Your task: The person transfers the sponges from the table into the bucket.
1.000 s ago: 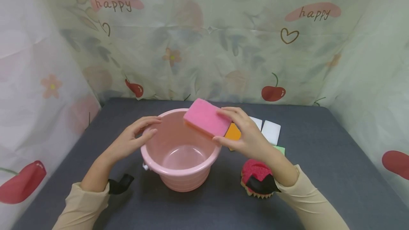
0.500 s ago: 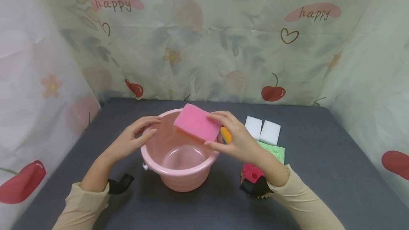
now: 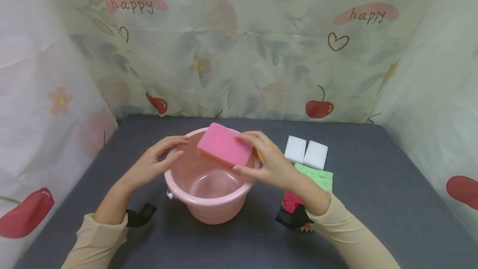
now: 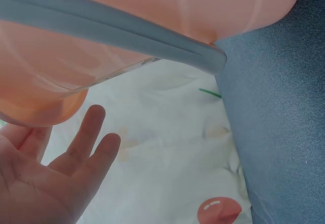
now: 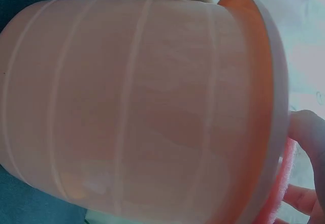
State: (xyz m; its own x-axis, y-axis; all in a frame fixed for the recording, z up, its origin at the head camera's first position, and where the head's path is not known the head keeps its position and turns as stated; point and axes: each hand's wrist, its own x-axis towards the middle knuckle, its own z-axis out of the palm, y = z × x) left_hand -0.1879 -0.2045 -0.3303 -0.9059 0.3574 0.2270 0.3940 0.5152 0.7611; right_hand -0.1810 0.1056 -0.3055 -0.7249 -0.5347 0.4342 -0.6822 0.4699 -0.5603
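Observation:
A pink sponge [image 3: 225,144] with an orange underside is tilted over the far right of the pink bucket's opening. My right hand [image 3: 269,159] grips the sponge's right end between fingers and thumb; in the right wrist view, the sponge's pink edge [image 5: 284,178] shows just past the rim. At the bucket [image 3: 216,211], my left hand [image 3: 158,159] holds the left rim, with index finger and thumb over it. The left wrist view shows the other fingers of the left hand [image 4: 56,178] spread beside the outer wall. The visible bucket floor is bare.
Two white sponges [image 3: 315,155] and a green sponge [image 3: 317,177] lie right of the bucket. A red-and-tan scalloped sponge [image 3: 290,201] and a bit of orange sponge [image 3: 260,157] are partly hidden by my right arm. A grey handle [image 4: 111,26] crosses the bucket's outside.
My right hand has carried the pink sponge left and slightly down, further over the bucket's opening. My left hand and the bucket have stayed put.

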